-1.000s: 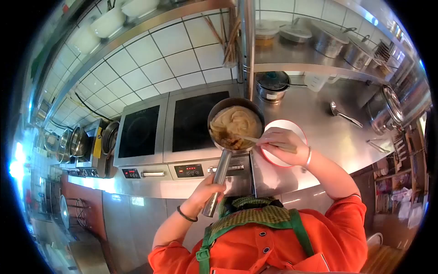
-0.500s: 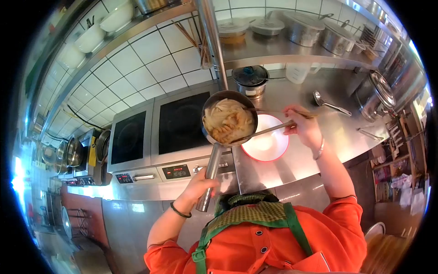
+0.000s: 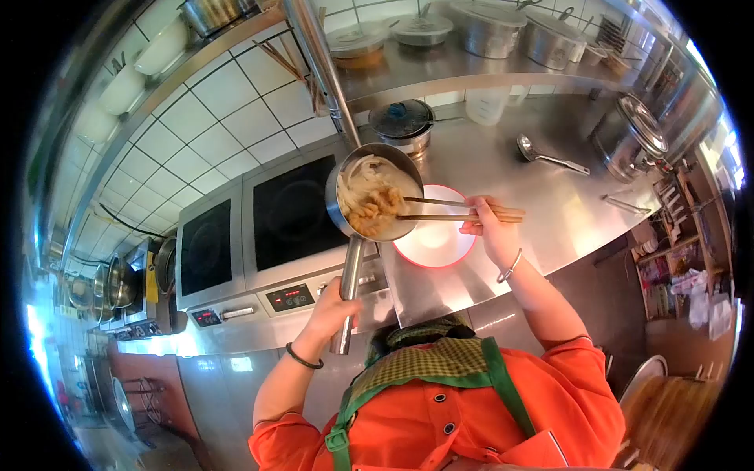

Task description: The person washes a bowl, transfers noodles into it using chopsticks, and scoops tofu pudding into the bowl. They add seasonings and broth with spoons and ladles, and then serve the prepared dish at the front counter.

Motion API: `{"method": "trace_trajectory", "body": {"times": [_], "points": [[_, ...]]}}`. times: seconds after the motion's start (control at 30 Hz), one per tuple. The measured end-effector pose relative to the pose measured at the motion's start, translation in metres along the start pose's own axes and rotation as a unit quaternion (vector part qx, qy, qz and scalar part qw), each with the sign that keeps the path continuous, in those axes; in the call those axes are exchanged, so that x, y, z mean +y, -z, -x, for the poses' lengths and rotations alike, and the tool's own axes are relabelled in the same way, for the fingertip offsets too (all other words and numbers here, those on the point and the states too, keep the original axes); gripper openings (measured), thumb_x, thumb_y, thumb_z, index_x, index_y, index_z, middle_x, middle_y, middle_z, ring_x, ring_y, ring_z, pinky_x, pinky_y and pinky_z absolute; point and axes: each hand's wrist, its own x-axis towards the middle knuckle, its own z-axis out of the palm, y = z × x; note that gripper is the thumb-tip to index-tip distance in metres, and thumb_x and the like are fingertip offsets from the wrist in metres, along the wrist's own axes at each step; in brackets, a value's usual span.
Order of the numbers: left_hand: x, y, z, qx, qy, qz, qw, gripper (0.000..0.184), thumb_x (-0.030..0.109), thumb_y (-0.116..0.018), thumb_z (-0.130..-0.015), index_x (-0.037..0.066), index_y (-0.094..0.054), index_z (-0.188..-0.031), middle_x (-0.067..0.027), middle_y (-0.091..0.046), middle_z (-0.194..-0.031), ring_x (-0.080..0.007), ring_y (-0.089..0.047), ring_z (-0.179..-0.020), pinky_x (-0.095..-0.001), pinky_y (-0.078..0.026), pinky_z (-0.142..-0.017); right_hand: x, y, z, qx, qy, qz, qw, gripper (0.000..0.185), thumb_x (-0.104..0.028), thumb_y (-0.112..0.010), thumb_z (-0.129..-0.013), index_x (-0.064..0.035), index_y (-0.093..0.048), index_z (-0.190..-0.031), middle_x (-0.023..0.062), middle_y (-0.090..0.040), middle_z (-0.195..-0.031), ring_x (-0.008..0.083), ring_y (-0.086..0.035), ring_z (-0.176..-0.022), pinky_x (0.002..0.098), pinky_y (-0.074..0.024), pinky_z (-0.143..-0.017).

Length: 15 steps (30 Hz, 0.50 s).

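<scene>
The fingers of the right hand (image 3: 492,233) grasp two chopsticks (image 3: 441,219), and their tips reach into the pale food (image 3: 369,188) in the saucepan (image 3: 333,206). The fingers of the left hand (image 3: 333,312) are wrapped around its handle (image 3: 353,265); the saucepan is over the left edge of the worktop (image 3: 491,165). A red-rimmed bowl (image 3: 433,245) stands near this edge; a ladle (image 3: 551,159) lies nearer the back edge.

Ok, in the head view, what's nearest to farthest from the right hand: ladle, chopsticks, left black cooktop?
From the right hand:
1. Chopsticks, held in it.
2. Ladle, up and right.
3. Left black cooktop, far left.
</scene>
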Motion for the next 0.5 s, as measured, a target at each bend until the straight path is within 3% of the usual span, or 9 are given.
{"method": "trace_trajectory", "body": {"times": [0.37, 0.5], "points": [[-0.003, -0.004, -0.016, 0.018, -0.005, -0.043, 0.999, 0.034, 0.003, -0.056, -0.068, -0.003, -0.041, -0.098, -0.0079, -0.051, -0.066, -0.0143, -0.051, -0.045, -0.0274, -0.042, -0.041, 0.013, 0.008, -0.005, 0.004, 0.002, -0.028, 1.000, 0.030, -0.024, -0.049, -0.091, 0.0050, -0.055, -0.096, 0.0083, -0.054, -0.080, 0.0135, -0.058, -0.061, 0.0263, -0.0549, -0.060], [-0.006, -0.004, -0.022, 0.023, -0.026, -0.044, 0.998, 0.032, 0.003, -0.056, -0.068, -0.003, -0.042, -0.096, -0.0074, -0.050, -0.065, -0.0141, -0.052, -0.046, -0.0273, -0.043, -0.042, 0.015, 0.006, -0.006, 0.026, 0.005, -0.041, 0.999, 0.030, -0.024, -0.049, -0.090, 0.0050, -0.055, -0.096, 0.0051, -0.051, -0.074, 0.0131, -0.057, -0.059, 0.0274, -0.0549, -0.059]]}}
